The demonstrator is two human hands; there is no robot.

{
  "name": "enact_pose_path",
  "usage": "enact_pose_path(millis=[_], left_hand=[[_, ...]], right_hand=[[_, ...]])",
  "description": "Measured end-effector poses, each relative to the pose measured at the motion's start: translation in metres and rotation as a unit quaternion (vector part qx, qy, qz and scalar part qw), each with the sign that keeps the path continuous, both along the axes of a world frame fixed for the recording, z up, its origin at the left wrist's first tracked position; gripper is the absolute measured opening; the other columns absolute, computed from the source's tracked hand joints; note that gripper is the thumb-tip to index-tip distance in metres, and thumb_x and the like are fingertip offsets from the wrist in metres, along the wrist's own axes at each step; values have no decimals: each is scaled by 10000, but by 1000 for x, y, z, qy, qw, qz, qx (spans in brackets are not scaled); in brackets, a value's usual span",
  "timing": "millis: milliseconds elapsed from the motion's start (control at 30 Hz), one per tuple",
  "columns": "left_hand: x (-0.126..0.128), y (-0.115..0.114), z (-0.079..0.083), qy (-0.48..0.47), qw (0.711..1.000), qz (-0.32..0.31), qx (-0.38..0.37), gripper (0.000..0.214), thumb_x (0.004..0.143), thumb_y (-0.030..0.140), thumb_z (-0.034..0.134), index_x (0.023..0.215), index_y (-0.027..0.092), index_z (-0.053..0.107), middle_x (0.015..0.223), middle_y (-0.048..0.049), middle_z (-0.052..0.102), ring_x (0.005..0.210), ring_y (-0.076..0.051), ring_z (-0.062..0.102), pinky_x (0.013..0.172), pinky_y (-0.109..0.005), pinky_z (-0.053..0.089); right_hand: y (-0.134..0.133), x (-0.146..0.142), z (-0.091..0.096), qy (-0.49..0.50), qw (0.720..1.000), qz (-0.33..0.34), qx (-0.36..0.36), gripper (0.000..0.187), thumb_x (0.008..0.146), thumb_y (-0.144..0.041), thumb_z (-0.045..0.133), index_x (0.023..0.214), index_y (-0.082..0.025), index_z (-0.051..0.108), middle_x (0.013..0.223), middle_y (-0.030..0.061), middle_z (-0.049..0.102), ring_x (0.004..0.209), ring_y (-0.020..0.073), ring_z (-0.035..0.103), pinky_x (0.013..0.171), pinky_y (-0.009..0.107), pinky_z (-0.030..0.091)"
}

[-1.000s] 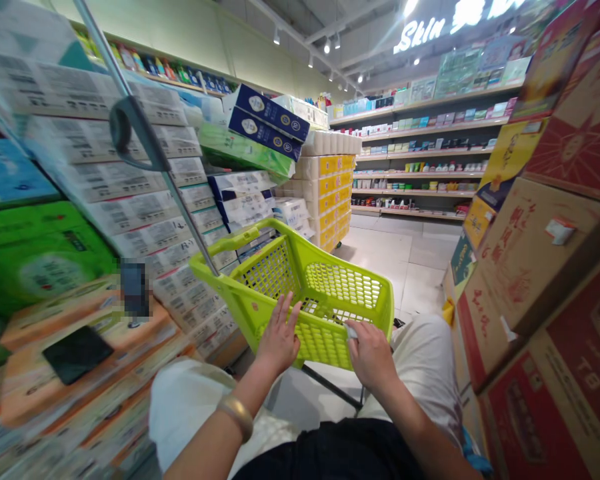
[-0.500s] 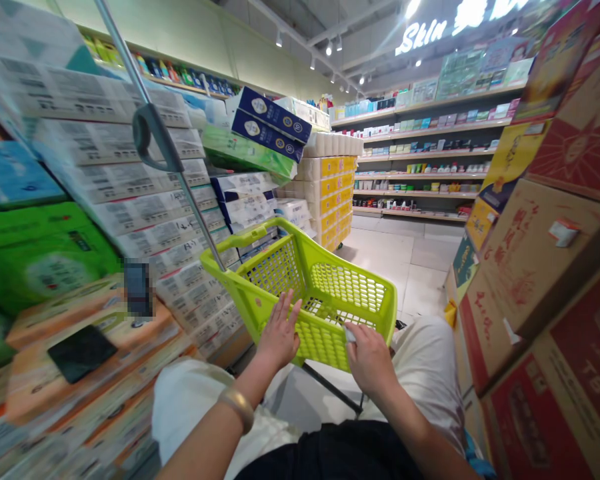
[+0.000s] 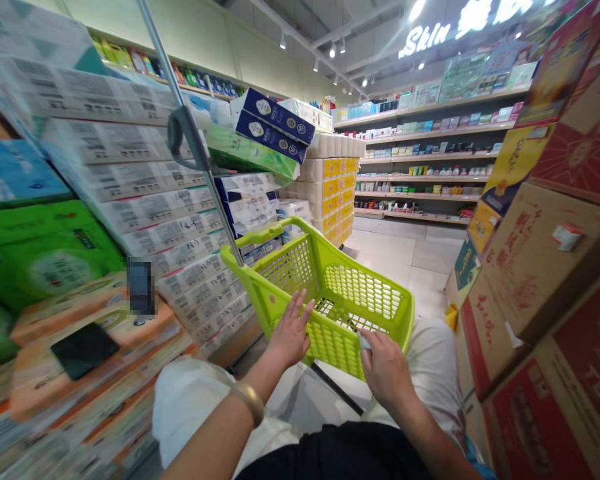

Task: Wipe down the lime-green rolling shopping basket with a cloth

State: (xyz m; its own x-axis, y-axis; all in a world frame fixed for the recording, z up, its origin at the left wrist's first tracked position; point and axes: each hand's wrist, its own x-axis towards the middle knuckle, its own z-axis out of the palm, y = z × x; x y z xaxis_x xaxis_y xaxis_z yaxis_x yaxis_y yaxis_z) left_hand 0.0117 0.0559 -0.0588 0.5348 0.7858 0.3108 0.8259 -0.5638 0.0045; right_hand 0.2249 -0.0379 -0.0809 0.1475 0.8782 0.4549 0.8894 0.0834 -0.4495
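Observation:
A lime-green shopping basket cart [image 3: 330,347] stands before my knees, its perforated near wall facing me. My left hand [image 3: 291,331] rests on that wall near the top rim, fingers stretched out and holding nothing. At the rim farther right, my right hand [image 3: 386,363] is closed around a small whitish wad [image 3: 365,342], perhaps a wipe or tissue, pressed against the plastic. From the cart's left corner rises a slanted metal pole [image 3: 220,203] with a grey loop handle [image 3: 184,141].
On the left, a dark phone-like slab [image 3: 85,350] lies on orange tissue packs [image 3: 30,383], beside tall stacks of wrapped white packs [image 3: 150,177]. Cardboard cartons [image 3: 550,260] wall in the right side. Stocked shelves [image 3: 430,157] stand beyond the tiled floor [image 3: 405,257].
The cart has shifted to the right and slightly towards me, its pole and handle moving with it. Both hands have moved right along with the cart, staying on its near side.

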Motion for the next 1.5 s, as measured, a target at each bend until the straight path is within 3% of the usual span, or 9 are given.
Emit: enact_pose_path(millis=[233, 400, 500, 633, 767, 933, 1100, 1200, 1500], left_hand=[[7, 25, 5, 21, 1000, 19, 5, 794, 706, 107, 544, 1455, 154, 282, 1605, -103, 93, 1479, -260, 22, 1198, -455, 173], [-1, 46, 16, 8, 997, 67, -26, 829, 679, 82, 555, 1459, 191, 296, 1591, -98, 174, 1474, -276, 92, 1194, -507, 119], [-10, 52, 18, -23, 992, 115, -47, 832, 672, 89, 566, 1458, 173, 304, 1565, -169, 223, 1451, -361, 157, 1147, -609, 171], [-10, 37, 7, -63, 991, 109, -46, 714, 750, 132, 490, 1443, 155, 318, 1527, -174, 311, 1434, -347, 229, 1121, -601, 265], [6, -1, -17, -199, 980, -29, -8, 713, 717, 60, 402, 1419, 159, 327, 1412, -131, 481, 1365, -240, 387, 1155, -533, 263], [12, -35, -38, -172, 983, -58, -9, 695, 724, 113, 468, 1405, 159, 336, 1349, -127, 532, 1310, -255, 445, 1162, -565, 233], [-3, -33, -43, -121, 992, -18, 18, 694, 702, 53, 439, 1385, 133, 350, 1309, -130, 538, 1301, -255, 434, 1163, -542, 248], [-4, -27, -47, -110, 993, 6, 29, 684, 703, 32, 416, 1377, 125, 349, 1280, -131, 544, 1280, -257, 445, 1163, -549, 240], [0, -15, -63, -100, 994, 26, 46, 660, 782, 106, 398, 1423, 131, 244, 1340, -151, 506, 1306, -279, 428, 1143, -565, 277]], right_hand=[[11, -14, -9, 13, 998, 20, 59, 424, 781, -103, 454, 1169, -149, 619, 1032, 106, 650, 954, 235, 587, 883, 378, 470], [20, -36, -9, 67, 986, 103, 109, 517, 727, -38, 417, 1201, -164, 583, 1123, 109, 611, 1047, 223, 552, 931, 376, 472], [23, -40, -11, 79, 978, 154, 120, 519, 727, -35, 416, 1199, -180, 574, 1113, 98, 611, 1038, 215, 551, 924, 372, 475], [22, -42, -17, 68, 975, 171, 122, 502, 740, -42, 416, 1203, -167, 564, 1074, 100, 623, 999, 221, 549, 904, 390, 468], [20, -52, -21, 48, 973, 191, 121, 502, 758, -45, 410, 1225, -169, 550, 1102, 98, 618, 1040, 214, 531, 948, 395, 429], [28, -44, -28, 13, 975, 172, 140, 520, 755, -45, 398, 1236, -182, 541, 1119, 84, 619, 1082, 199, 519, 1048, 416, 335], [39, -10, -36, 1, 985, 41, 168, 447, 804, -62, 379, 1201, -166, 558, 1100, 90, 620, 1077, 202, 522, 1065, 417, 301], [44, -9, -36, 12, 985, -18, 171, 427, 821, -73, 371, 1195, -158, 559, 1110, 104, 611, 1084, 219, 511, 1055, 439, 313], [56, -96, -35, -38, 980, 126, 151, 459, 843, -74, 434, 1286, -163, 512, 1091, 93, 642, 1042, 212, 536, 1006, 389, 388]])
